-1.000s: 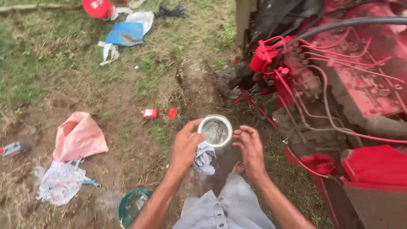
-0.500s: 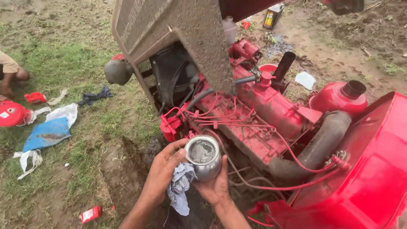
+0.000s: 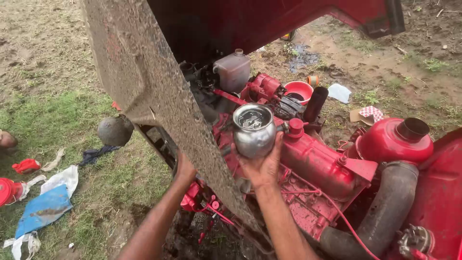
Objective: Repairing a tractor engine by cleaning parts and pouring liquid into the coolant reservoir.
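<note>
The round steel pot (image 3: 254,130), liquid inside, has risen from near the ground to above the red engine (image 3: 313,166). Only the right hand (image 3: 262,166) carries it now, cupped beneath, fingers wrapped round its belly. The left hand (image 3: 184,168) has let go; it reaches under the muddy raised hood (image 3: 159,96), its grip hidden.

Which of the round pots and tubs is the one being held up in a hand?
The shiny silver pot, cupped from below by the right hand. The red tub sits on the ground behind the engine, untouched.
</note>
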